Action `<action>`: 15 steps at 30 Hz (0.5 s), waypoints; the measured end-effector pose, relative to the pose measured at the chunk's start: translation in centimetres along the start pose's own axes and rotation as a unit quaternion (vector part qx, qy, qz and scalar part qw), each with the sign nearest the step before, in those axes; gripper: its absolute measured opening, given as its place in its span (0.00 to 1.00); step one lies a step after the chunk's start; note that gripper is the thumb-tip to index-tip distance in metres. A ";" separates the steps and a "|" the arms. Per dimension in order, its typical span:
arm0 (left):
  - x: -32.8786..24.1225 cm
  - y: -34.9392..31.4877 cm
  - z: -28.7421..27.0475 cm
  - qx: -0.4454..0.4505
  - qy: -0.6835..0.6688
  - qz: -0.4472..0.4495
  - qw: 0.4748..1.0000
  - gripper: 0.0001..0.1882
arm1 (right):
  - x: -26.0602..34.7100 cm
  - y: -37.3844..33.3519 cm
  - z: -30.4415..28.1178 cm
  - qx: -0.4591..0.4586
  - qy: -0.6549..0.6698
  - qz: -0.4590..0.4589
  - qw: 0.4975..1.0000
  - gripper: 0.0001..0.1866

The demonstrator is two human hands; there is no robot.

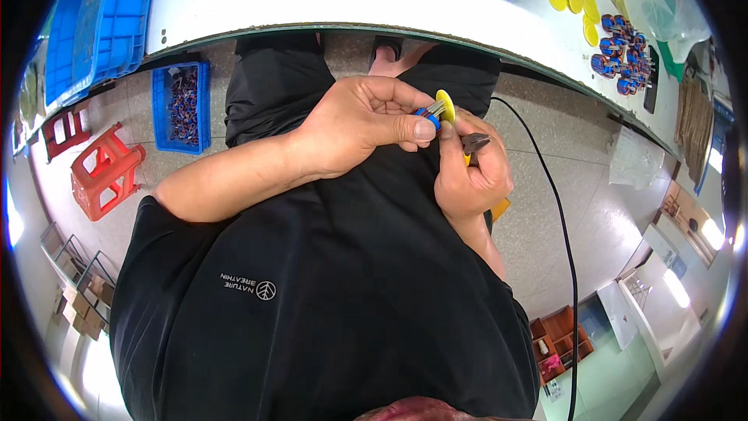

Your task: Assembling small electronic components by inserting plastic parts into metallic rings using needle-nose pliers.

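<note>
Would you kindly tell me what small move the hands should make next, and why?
Probably ease the thin round yellow disc toward the blue wire-wound coil: the left hand holds the coil, the right hand is at the disc, and silvery leads show between them.

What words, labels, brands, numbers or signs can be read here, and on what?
Black shirt: pale lettering beside a round emblem, upside down in view; I won't copy its wording.
Pliers, yellow disc, blue coil: no readable text.
Large blue crate, upper left: none readable.
</note>
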State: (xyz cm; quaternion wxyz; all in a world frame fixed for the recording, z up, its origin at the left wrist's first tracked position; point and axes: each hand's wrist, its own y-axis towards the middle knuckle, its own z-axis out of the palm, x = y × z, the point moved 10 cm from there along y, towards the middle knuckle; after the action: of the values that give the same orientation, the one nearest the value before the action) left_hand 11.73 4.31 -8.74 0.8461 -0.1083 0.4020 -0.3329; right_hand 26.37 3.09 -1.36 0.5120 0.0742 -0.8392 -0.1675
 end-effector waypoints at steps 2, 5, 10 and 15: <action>0.0 0.1 -0.2 0.000 0.006 0.001 1.000 0.17 | -0.1 0.1 0.0 0.005 0.003 0.008 1.000 0.09; 0.0 0.1 -0.5 0.000 0.025 0.006 1.000 0.17 | -0.1 0.4 0.0 0.021 0.012 0.029 0.999 0.09; -0.3 0.3 0.0 0.035 0.054 0.001 0.998 0.17 | 0.2 0.7 -0.3 0.042 0.007 0.038 0.998 0.08; -0.1 0.0 0.4 0.058 0.066 0.008 0.996 0.16 | 0.4 0.3 -0.7 0.048 0.043 0.029 0.997 0.09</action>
State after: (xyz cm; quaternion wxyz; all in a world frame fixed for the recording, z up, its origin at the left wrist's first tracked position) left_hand 11.94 4.32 -8.41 0.8253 -0.0331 0.4378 -0.3551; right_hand 26.86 3.13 -0.61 0.5478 0.0812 -0.8256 -0.1084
